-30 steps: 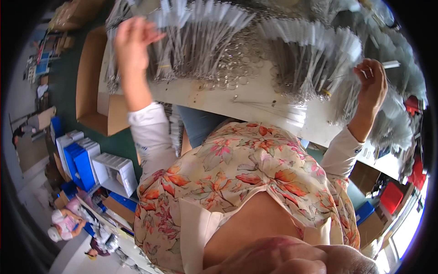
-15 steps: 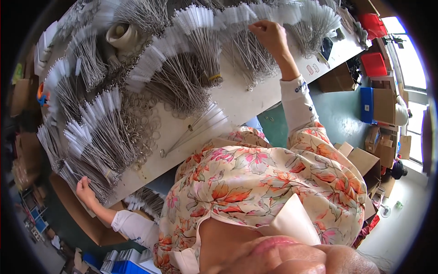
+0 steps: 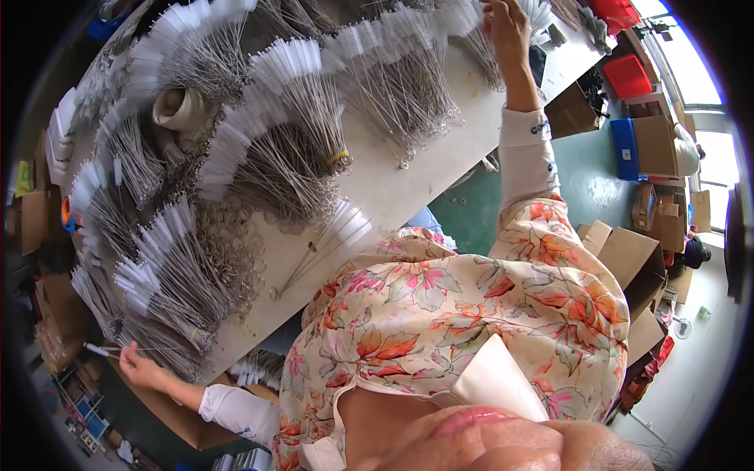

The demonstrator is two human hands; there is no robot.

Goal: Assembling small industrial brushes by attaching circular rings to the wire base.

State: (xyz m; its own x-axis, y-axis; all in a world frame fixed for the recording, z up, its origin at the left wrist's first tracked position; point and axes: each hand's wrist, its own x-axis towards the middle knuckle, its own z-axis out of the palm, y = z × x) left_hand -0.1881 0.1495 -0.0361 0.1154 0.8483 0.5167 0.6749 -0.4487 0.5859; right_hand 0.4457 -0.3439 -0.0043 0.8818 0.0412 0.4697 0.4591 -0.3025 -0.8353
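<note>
My left hand (image 3: 141, 367) is at the table's left edge, its fingers closed on the thin wire of a small cleaning brush (image 3: 97, 350). That brush's white bristle end points left, past the edge. My right arm stretches to the far right, where my right hand (image 3: 509, 31) has its fingers curled beside a bunch of white-bristled brushes (image 3: 481, 53). What those fingers hold, if anything, is hidden. Between my hands lie several piles of similar wire brushes (image 3: 177, 271), and a few loose brushes (image 3: 322, 245) rest near the table's front edge.
A yellow band ties one brush bundle (image 3: 318, 110). Wire rings (image 3: 239, 259) lie heaped among the piles, near a cream-coloured round container (image 3: 179, 108). Below the right side of the table (image 3: 377, 188) stand cardboard boxes (image 3: 573, 111), a blue bin (image 3: 626, 151) and red bins (image 3: 627, 75).
My left hand now has a brush lifted off the pile at the left edge. My right hand has moved farther out to the right, to another bunch. The whole view has shifted slightly.
</note>
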